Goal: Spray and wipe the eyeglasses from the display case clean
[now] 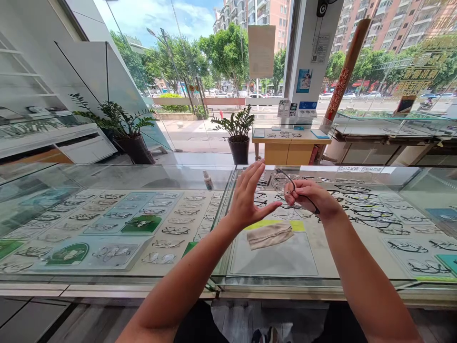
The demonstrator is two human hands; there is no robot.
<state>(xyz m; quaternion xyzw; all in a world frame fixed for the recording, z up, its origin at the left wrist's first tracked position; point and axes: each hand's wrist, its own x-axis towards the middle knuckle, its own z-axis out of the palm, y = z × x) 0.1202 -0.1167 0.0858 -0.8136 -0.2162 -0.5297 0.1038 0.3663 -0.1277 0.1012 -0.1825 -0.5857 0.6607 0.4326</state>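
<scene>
My right hand (311, 196) grips a pair of eyeglasses (293, 185) with dark temples, held up above the glass counter. One temple sticks up toward the back and the other runs down past my fingers. To the left, my left hand (247, 196) is raised with its fingers stretched and the thumb spread toward the eyeglasses; it holds nothing. Below both hands, a folded beige cloth (270, 237) lies on a pale mat (274, 262) with a yellow strip along its top.
A small spray bottle (207, 180) stands on the glass counter (150, 172) to the left. Rows of eyeglasses (371, 213) fill the display on both sides. Beyond the counter are potted plants (238, 138), a low wooden showcase (291, 151) and large windows.
</scene>
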